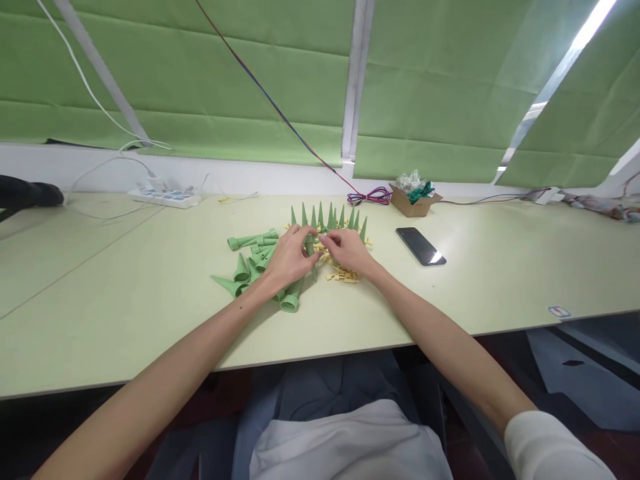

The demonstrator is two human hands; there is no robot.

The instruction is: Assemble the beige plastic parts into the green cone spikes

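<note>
Near the middle of the pale table, my left hand (295, 255) is closed around a green cone (310, 248) whose tip points down. My right hand (347, 250) is beside it, thumb and fingers pinched together at the cone's upper end; what they hold is too small to make out. Several green cones (289, 301) lie loosely to the left of and under my left hand. Behind both hands, a row of green cones (321, 215) stands with tips up. Small yellow pieces (343, 275) are piled below my right hand and scattered around the standing cones.
A black phone (421, 246) lies to the right. Behind it sits a small cardboard box (413, 203) holding clear and green plastic, near a coiled red and blue cable (373, 195). A white power strip (165, 197) with cables is at the back left.
</note>
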